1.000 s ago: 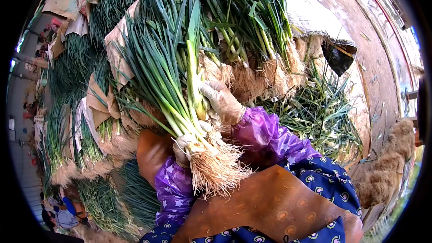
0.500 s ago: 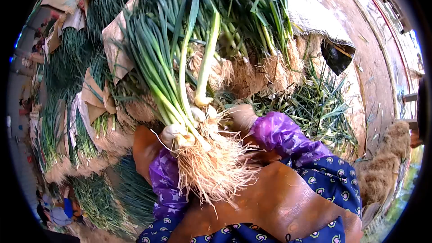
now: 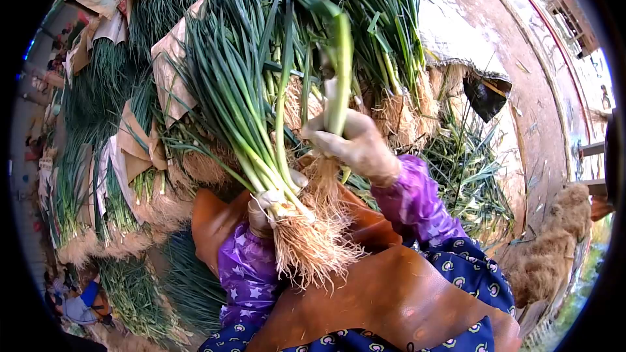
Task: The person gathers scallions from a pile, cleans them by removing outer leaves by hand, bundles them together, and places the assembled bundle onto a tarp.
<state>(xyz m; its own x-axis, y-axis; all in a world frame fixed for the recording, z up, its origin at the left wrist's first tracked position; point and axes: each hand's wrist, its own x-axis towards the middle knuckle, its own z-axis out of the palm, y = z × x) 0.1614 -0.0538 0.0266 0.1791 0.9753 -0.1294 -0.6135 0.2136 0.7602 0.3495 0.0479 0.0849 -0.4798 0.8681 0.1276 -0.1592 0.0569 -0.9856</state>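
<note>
My left hand [image 3: 260, 214], in a pale glove, is closed around a bunch of green onions [image 3: 261, 163] just above the roots. The long green leaves of this bunch point up and away, and its tangled pale roots [image 3: 312, 248] hang over my lap. My right hand [image 3: 365, 146], gloved too, grips a single thick green onion stalk [image 3: 340, 72] low on its pale stem. That stalk stands nearly upright to the right of the bunch, its top leaf bent over and blurred. Its roots reach down beside the bunch's roots.
More rooted green onions [image 3: 398, 45] lie behind my hands. Loose trimmed leaves [image 3: 466, 176] are heaped at the right. Cardboard pieces [image 3: 173, 72] separate bundles at the left. A brown apron [image 3: 385, 293] covers my lap. A fibrous brown root pile [image 3: 544, 254] sits far right.
My right hand has risen from behind the bunch and now holds one thick stalk, lifted and shifted right, apart from the others. The bunch has moved slightly right, showing my left hand.
</note>
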